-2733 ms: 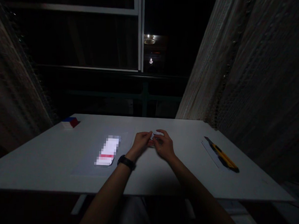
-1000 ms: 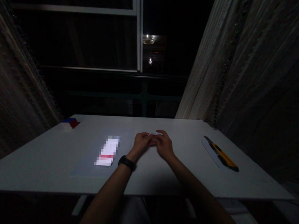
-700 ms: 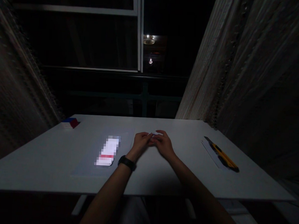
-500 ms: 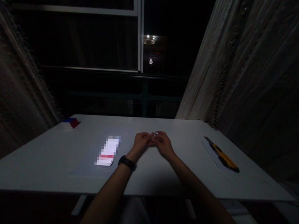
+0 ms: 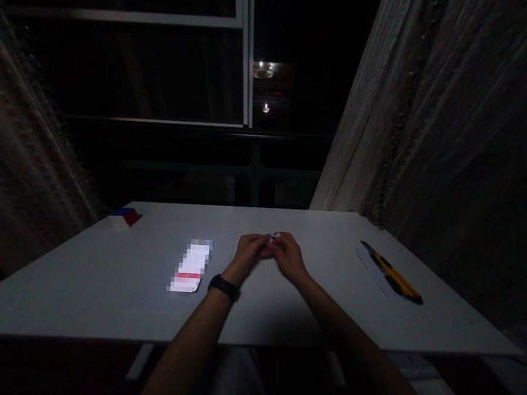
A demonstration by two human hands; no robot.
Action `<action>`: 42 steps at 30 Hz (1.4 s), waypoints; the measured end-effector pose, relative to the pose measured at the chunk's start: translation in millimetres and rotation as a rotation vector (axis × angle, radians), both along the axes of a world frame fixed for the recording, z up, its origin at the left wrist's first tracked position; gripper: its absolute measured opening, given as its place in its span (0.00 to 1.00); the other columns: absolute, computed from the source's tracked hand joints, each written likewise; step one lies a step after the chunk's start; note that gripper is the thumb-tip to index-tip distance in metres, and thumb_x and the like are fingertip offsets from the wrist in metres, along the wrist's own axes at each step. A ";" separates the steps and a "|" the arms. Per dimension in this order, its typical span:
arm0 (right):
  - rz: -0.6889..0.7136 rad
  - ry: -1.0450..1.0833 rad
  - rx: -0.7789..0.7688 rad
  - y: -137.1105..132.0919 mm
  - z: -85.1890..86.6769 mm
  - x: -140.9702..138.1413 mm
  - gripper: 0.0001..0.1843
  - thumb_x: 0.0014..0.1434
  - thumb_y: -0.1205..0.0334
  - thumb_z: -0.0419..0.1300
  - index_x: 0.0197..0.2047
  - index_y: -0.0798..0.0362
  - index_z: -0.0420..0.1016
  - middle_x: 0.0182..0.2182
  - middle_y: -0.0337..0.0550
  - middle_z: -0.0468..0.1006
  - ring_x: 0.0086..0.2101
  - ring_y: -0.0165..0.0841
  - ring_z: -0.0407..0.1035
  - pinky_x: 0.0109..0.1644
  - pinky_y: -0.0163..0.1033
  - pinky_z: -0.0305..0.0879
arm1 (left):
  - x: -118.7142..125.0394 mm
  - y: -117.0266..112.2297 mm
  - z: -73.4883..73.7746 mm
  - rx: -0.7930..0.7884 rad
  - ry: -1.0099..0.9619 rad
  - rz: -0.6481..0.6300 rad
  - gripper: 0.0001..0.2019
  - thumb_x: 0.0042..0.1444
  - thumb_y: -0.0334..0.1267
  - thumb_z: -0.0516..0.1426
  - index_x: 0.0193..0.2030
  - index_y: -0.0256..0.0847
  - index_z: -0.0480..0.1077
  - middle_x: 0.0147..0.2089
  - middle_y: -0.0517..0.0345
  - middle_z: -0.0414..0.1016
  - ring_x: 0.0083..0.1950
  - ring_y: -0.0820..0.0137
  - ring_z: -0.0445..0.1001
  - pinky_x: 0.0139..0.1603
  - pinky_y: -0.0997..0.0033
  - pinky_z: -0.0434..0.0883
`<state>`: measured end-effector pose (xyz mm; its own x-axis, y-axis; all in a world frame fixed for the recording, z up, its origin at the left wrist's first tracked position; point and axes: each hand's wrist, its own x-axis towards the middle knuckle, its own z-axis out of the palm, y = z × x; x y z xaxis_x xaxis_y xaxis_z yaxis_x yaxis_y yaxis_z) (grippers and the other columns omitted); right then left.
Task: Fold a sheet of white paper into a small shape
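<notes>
Both hands meet above the middle of the white table. My left hand (image 5: 248, 251), with a black band on its wrist, is closed, its fingers curled at the left side of a small white piece that looks like folded paper (image 5: 274, 237). From the other side my right hand (image 5: 289, 255) pinches the same piece, its thumb and fingers close to my left fingertips. Dark marks or shadowed folds show on the white piece. Most of it is hidden by the fingers, and the dim light blurs its shape.
Left of my hands a lit phone (image 5: 191, 265) lies on a thin pale sheet (image 5: 145, 300). A yellow and black box cutter (image 5: 394, 275) rests on a white strip (image 5: 370, 271) at the right. A blue, red and white cube (image 5: 124, 217) sits at the table's (image 5: 64, 293) far left, near a curtain.
The white piece has turned a little between my fingers and shows more of its surface. My fingers have shifted slightly; my arms and the things on the table stay put.
</notes>
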<state>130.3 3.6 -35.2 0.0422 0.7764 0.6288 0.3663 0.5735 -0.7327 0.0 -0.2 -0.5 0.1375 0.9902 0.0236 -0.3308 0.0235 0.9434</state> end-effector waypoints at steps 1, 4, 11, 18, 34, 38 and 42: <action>0.001 0.005 -0.004 -0.4 0.2 -0.1 0.04 0.51 0.60 0.59 0.28 0.51 0.72 0.42 0.45 0.69 0.44 0.34 0.67 0.44 0.40 0.68 | 0.5 0.7 -0.4 -0.005 0.005 0.000 0.13 0.39 0.40 0.64 0.25 0.30 0.72 0.25 0.53 0.73 0.25 0.73 0.71 0.30 0.72 0.72; 0.022 0.045 -0.030 -0.8 0.5 0.0 0.04 0.50 0.60 0.60 0.27 0.51 0.73 0.44 0.46 0.68 0.44 0.35 0.67 0.42 0.39 0.69 | 1.2 3.2 -2.9 -0.014 0.006 -0.007 0.15 0.37 0.42 0.65 0.25 0.30 0.73 0.25 0.52 0.74 0.26 0.73 0.71 0.30 0.73 0.71; 0.040 0.098 -0.078 2.9 0.4 2.3 0.04 0.47 0.64 0.62 0.23 0.53 0.74 0.43 0.45 0.68 0.42 0.34 0.69 0.46 0.42 0.67 | 0.2 1.8 -1.8 0.000 -0.013 0.001 0.12 0.37 0.39 0.65 0.24 0.30 0.73 0.24 0.55 0.72 0.25 0.74 0.71 0.31 0.73 0.71; 0.026 0.072 -0.088 1.4 2.2 3.9 0.03 0.47 0.63 0.63 0.24 0.52 0.75 0.44 0.45 0.66 0.42 0.34 0.68 0.45 0.41 0.67 | 1.2 -0.1 -0.7 0.001 0.000 0.001 0.16 0.35 0.41 0.67 0.25 0.30 0.72 0.25 0.52 0.74 0.26 0.72 0.72 0.30 0.74 0.71; 0.002 0.172 -0.082 -0.8 -1.3 -2.0 0.06 0.43 0.60 0.65 0.24 0.52 0.73 0.44 0.44 0.65 0.36 0.34 0.71 0.39 0.43 0.73 | 2.1 2.3 -2.9 0.022 0.036 0.064 0.18 0.29 0.43 0.69 0.21 0.30 0.71 0.20 0.53 0.72 0.21 0.73 0.70 0.25 0.73 0.70; -0.011 0.159 -0.080 -1.6 -0.6 -2.6 0.06 0.43 0.60 0.65 0.24 0.52 0.73 0.44 0.44 0.66 0.36 0.34 0.71 0.39 0.43 0.72 | 1.7 4.3 -4.8 0.030 0.069 0.095 0.18 0.30 0.44 0.68 0.21 0.29 0.72 0.19 0.54 0.71 0.20 0.73 0.69 0.23 0.74 0.69; -0.032 0.154 -0.110 -0.9 -1.4 -2.3 0.07 0.42 0.61 0.65 0.21 0.54 0.71 0.43 0.45 0.66 0.34 0.33 0.71 0.38 0.43 0.72 | 1.2 7.5 -9.2 0.058 0.140 0.093 0.17 0.30 0.43 0.68 0.21 0.30 0.72 0.19 0.53 0.72 0.21 0.72 0.70 0.24 0.73 0.69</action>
